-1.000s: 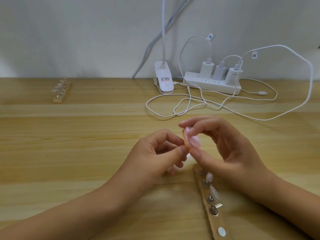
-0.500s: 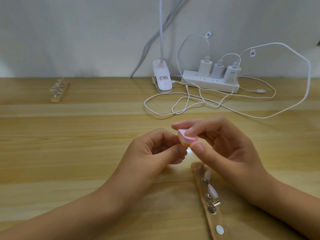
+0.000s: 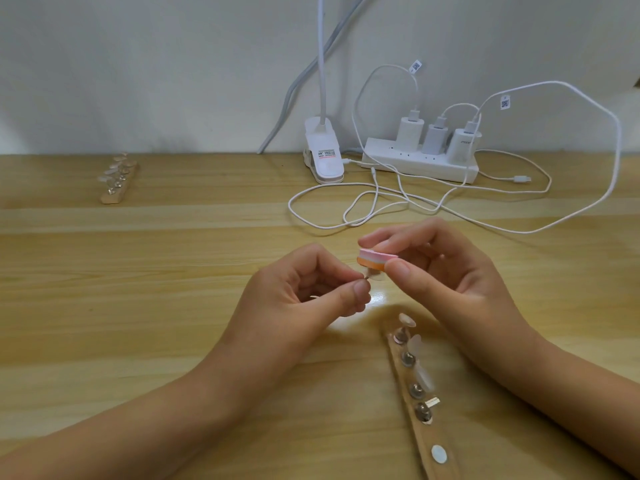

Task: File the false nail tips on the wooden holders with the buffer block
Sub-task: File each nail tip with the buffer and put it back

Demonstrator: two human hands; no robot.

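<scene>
Far left, 2nd wooden holder (image 3: 118,181): short pale bar w/ clear tips on metal pins, lying on the wood-grain surface (image 3: 138,306). Centre, left grip (image 3: 304,296) pinches a clear, glossy nail tip (image 3: 375,277) by its thin pin, mid-air. Buffer block (image 3: 375,259), small, pink over orange layers, lies flat right on that tip, pinched betw. thumb & fingers of right grip (image 3: 450,275). Lower right, long wooden holder (image 3: 422,410): round metal studs, translucent tips.

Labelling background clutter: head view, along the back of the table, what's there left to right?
far wooden holder → clip lamp base → power strip with three chargers → loose cable plug
</scene>
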